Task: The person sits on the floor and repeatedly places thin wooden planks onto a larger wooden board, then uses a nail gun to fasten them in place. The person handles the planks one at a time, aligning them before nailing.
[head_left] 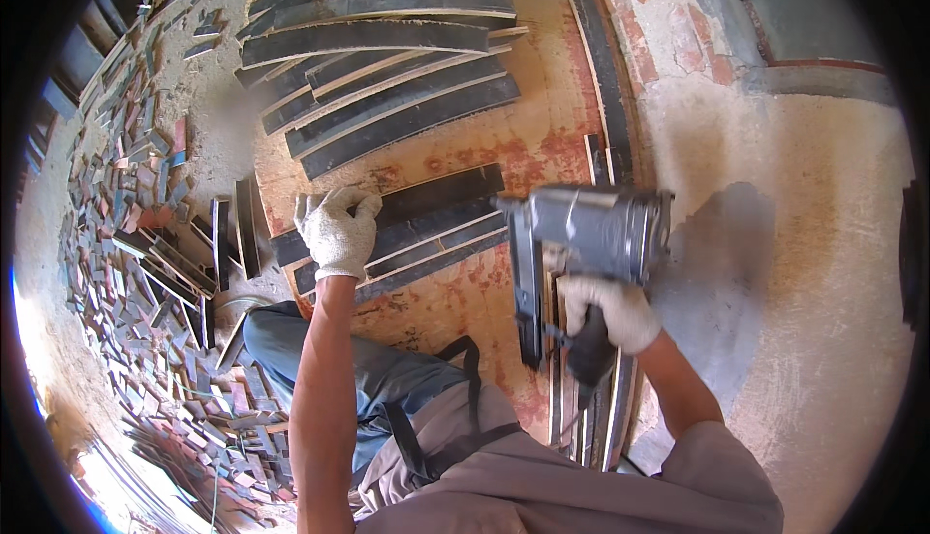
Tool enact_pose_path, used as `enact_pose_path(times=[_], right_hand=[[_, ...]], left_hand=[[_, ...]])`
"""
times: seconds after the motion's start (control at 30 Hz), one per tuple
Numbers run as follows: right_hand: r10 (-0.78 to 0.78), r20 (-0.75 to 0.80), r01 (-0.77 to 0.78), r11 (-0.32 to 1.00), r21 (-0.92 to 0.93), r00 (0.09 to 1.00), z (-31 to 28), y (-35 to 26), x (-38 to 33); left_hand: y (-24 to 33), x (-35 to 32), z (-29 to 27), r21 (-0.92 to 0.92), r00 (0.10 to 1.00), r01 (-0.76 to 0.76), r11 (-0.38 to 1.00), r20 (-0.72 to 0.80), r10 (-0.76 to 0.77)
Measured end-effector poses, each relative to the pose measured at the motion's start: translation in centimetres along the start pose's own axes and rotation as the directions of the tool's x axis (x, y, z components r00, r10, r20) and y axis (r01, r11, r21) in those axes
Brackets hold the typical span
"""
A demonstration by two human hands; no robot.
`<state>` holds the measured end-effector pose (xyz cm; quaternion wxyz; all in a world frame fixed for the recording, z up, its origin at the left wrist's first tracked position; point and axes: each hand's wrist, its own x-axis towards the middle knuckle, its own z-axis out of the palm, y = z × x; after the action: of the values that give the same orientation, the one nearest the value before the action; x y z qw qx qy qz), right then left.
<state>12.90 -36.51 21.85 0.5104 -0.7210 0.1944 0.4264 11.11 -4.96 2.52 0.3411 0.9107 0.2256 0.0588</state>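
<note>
My right hand, in a pale work glove, is wrapped round the handle of a pneumatic nail gun. The tool is held up over the right part of the plywood sheet, its black magazine on the left side, slightly blurred. My left hand, gloved too, grips the left end of a dark-faced wooden strip with bent fingers; the fingertips' far side is hidden. Against that strip lie further narrow dark strips, nearly parallel, on the stained plywood sheet.
Several curved dark-faced boards are piled at the far end of the sheet. Small wood offcuts cover the floor on the left. Long strips run along the right edge, beside a patchy brick and plaster surface.
</note>
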Motion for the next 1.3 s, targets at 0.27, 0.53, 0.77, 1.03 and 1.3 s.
enact_pose_path(times=[0.27, 0.53, 0.77, 1.03, 1.3], right_hand=[[0.022, -0.078, -0.006, 0.980, 0.200, 0.997, -1.1, -2.0, 4.9], [0.032, -0.055, -0.024, 0.991, 0.132, 0.998, -0.7, -1.6, 5.8], [0.023, -0.019, -0.020, 0.988, 0.153, 1.000, -1.1, -1.9, 6.1], [0.003, -0.010, -0.001, 0.987, 0.160, 1.000, -1.4, -1.5, 6.0], [0.047, 0.048, -0.055, 0.985, 0.163, 0.998, 1.1, -1.7, 6.4]], left_hand=[[0.2, -0.1, 0.3, -0.003, 0.998, -0.043, 0.999, -0.046, 0.043], [0.0, -0.2, 0.3, 0.018, 0.998, -0.045, 0.999, -0.033, 0.045], [0.2, 0.0, 0.3, -0.003, 0.999, -0.036, 0.999, -0.027, 0.035], [-0.1, 0.1, 0.4, 0.001, 0.999, -0.034, 0.999, -0.015, 0.034], [0.2, 0.1, 0.3, 0.005, 1.000, -0.025, 1.000, 0.000, 0.025]])
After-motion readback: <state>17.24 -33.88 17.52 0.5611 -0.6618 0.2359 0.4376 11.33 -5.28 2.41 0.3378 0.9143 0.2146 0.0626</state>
